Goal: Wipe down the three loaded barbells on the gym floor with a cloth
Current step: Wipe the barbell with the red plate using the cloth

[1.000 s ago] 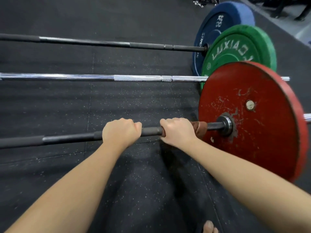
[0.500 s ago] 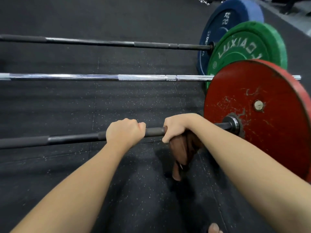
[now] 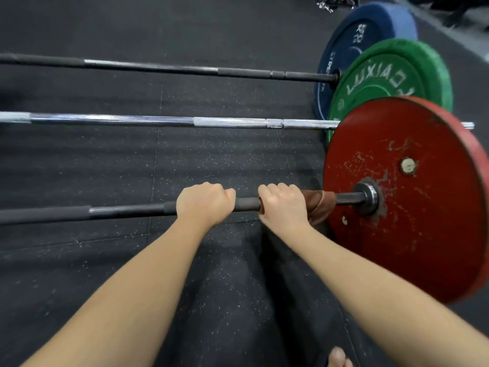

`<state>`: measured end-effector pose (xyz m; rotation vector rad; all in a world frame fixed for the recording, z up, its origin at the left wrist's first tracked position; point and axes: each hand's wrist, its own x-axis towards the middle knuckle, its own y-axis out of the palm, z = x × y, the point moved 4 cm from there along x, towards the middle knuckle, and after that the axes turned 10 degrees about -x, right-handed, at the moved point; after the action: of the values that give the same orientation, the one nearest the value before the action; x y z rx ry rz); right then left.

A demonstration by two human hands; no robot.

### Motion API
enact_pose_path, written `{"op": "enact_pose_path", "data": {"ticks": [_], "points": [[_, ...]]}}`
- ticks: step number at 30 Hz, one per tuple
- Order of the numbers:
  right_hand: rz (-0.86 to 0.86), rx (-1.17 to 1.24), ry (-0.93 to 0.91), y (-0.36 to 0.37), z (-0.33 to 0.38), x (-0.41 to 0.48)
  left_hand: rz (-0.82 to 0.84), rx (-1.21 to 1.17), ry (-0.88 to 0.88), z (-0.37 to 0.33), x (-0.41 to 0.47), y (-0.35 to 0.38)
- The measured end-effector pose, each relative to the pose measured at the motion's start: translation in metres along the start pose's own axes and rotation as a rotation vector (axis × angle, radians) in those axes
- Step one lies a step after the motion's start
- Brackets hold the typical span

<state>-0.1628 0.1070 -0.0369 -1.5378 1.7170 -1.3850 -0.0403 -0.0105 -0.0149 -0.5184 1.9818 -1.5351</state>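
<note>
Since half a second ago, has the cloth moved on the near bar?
Yes, upward. The brown cloth hung below the near barbell; now it wraps the shaft between the right hand and the red plate.

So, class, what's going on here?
A person is working on the nearest barbell, the one with the red plate. The left grip holds its bare shaft. The right grip holds a brown cloth wrapped round the shaft close to that plate. The chrome barbell with the green plate and the dark barbell with the blue plate lie beyond, with no hand on them.
</note>
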Motion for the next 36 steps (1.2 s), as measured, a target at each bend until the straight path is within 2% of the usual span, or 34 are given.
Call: {"op": "enact_pose_path", "data": {"ticks": [2, 3, 7, 12, 15, 18, 20, 22, 24, 27, 29, 30, 32, 36], "points": [[0.018, 0.000, 0.014, -0.004, 0.002, 0.002, -0.013, -0.038, -0.030, 0.000, -0.002, -0.001], [0.091, 0.000, -0.022, -0.009, 0.000, 0.008, -0.005, -0.050, -0.043, 0.000, -0.002, -0.001], [0.656, 0.204, -0.216, -0.011, -0.009, 0.036, 0.009, -0.140, -0.091, 0.005, 0.001, 0.001], [1.260, 0.504, -0.220, 0.014, -0.008, 0.050, 0.011, -0.087, -0.088, 0.005, -0.002, 0.004], [1.419, 0.570, -0.210, 0.022, -0.006, 0.056, -0.004, -0.035, -0.044, 0.004, 0.001, 0.006], [1.355, 0.591, -0.214, 0.018, -0.007, 0.056, -0.032, -0.004, 0.001, 0.002, 0.005, 0.009], [1.201, 0.616, -0.202, 0.010, -0.010, 0.058, -0.067, -0.015, -0.005, 0.003, 0.006, 0.007], [0.985, 0.538, -0.240, 0.002, -0.011, 0.055, -0.097, -0.014, 0.003, 0.002, 0.005, 0.006], [0.731, 0.348, -0.254, -0.006, -0.007, 0.046, -0.098, -0.012, 0.022, 0.001, 0.004, 0.006], [0.190, 0.149, -0.160, -0.007, 0.004, 0.023, -0.088, -0.007, 0.042, 0.001, 0.002, 0.004], [-0.038, 0.165, -0.082, -0.010, 0.009, 0.010, -0.086, 0.014, 0.062, 0.000, -0.001, 0.003], [-0.043, 0.201, -0.082, -0.009, 0.009, 0.008, -0.083, 0.015, 0.065, 0.000, -0.002, 0.003], [0.053, 0.214, -0.151, -0.012, 0.005, 0.008, -0.072, -0.022, 0.061, 0.002, -0.004, 0.002], [0.150, 0.032, -0.274, -0.017, -0.021, 0.000, -0.032, -0.171, 0.060, 0.013, -0.007, 0.001]]}}
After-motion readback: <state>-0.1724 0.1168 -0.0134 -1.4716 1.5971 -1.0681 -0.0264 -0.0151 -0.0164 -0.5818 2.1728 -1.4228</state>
